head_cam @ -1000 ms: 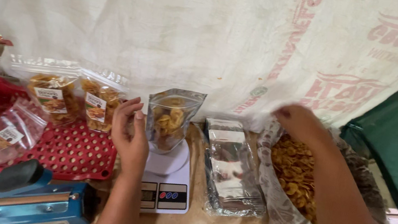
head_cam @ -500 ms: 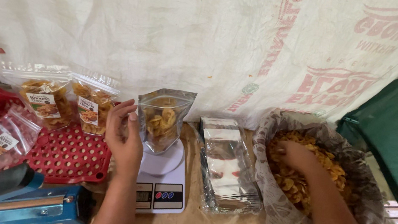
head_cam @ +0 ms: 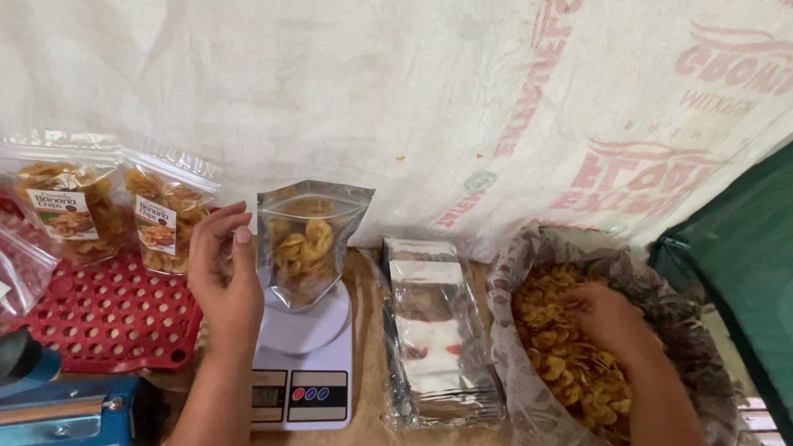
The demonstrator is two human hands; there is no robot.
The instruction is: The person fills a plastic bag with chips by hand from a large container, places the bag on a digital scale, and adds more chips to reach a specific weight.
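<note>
Head view: the left hand (head_cam: 227,271) stands loosely open beside the stand-up pouch (head_cam: 305,242) of banana chips, fingertips at its left edge; whether they touch it is unclear. The pouch sits upright on the white kitchen scale (head_cam: 304,363). The right hand (head_cam: 607,317) curls down into the chips (head_cam: 569,360) in the plastic-lined sack (head_cam: 542,433); its fingertips are buried, so its grip cannot be told. The blue sealer (head_cam: 21,404) is cut off at the bottom-left.

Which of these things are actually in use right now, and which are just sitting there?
In use:
left hand
right hand
pouch of chips
white scale
sack of loose chips

Lying about:
filled labelled bags
red tray
blue heat sealer
stack of empty pouches
</note>
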